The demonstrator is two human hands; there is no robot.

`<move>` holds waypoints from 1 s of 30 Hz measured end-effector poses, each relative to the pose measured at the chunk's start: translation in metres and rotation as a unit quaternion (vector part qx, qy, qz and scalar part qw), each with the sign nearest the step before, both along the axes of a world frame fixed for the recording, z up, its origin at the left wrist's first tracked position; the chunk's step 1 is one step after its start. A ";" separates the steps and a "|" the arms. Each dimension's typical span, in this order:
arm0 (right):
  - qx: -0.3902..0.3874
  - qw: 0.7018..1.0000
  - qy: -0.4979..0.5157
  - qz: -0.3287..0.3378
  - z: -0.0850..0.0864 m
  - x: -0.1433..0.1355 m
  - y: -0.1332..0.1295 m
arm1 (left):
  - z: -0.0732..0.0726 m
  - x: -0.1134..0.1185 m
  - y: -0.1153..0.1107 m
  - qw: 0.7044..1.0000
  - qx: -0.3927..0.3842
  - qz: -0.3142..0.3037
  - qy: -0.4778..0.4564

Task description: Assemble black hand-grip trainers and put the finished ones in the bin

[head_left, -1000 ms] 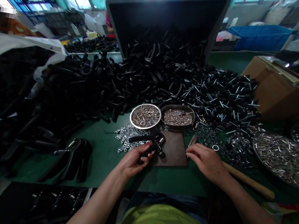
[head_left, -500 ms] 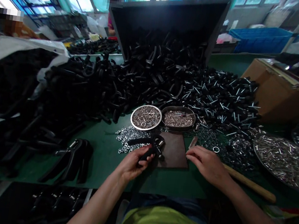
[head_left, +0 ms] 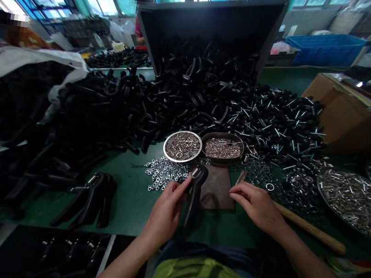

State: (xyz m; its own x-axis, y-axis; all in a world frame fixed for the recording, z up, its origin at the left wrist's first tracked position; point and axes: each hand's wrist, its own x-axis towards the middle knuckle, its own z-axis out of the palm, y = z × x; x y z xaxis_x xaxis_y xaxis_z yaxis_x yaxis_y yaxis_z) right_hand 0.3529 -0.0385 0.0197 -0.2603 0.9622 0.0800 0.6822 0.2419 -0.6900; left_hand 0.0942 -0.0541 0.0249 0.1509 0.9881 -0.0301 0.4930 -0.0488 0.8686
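My left hand (head_left: 166, 210) is closed on a black hand grip strengthener (head_left: 193, 200) with a small coil spring at its top. One padded handle points down toward me; my fingers partly hide the rest. Beneath its upper part lies a flat brown plate (head_left: 220, 188). My right hand (head_left: 255, 205) is closed in a pinch by the plate's right edge. Whether something small sits between those fingertips is hidden. Beside it shows a metal piece (head_left: 241, 177), and a wooden handle (head_left: 311, 228) runs out from under the hand; they look like one hammer.
Small nuts (head_left: 161, 172) lie left of the plate. Behind it stand a round dish (head_left: 164, 154) and an oval tin (head_left: 220, 162) of small metal parts. Black handles (head_left: 178, 96) and black pieces with metal pins (head_left: 275, 120) are heaped beyond. A large pan (head_left: 353, 201) sits right.
My left hand has turned the hand grip strengthener, so its handles swung from pointing left to pointing down toward me. My right hand stays in place.
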 end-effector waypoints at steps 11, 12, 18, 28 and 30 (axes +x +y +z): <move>0.088 0.996 0.021 -0.002 0.010 -0.026 0.018 | -0.018 0.002 -0.011 0.879 0.214 -0.144 0.401; 0.098 0.995 0.006 0.008 0.009 -0.029 0.021 | -0.017 0.003 -0.010 0.865 0.228 -0.158 0.419; 0.121 0.979 -0.152 0.066 -0.012 -0.035 0.037 | -0.030 0.009 -0.006 0.827 0.221 -0.210 0.473; 0.094 0.925 -0.315 0.189 -0.015 -0.043 0.045 | -0.052 0.007 -0.010 0.857 0.154 -0.215 0.442; 0.091 0.915 -0.334 0.207 -0.011 -0.046 0.047 | -0.052 0.007 -0.010 0.858 0.155 -0.214 0.440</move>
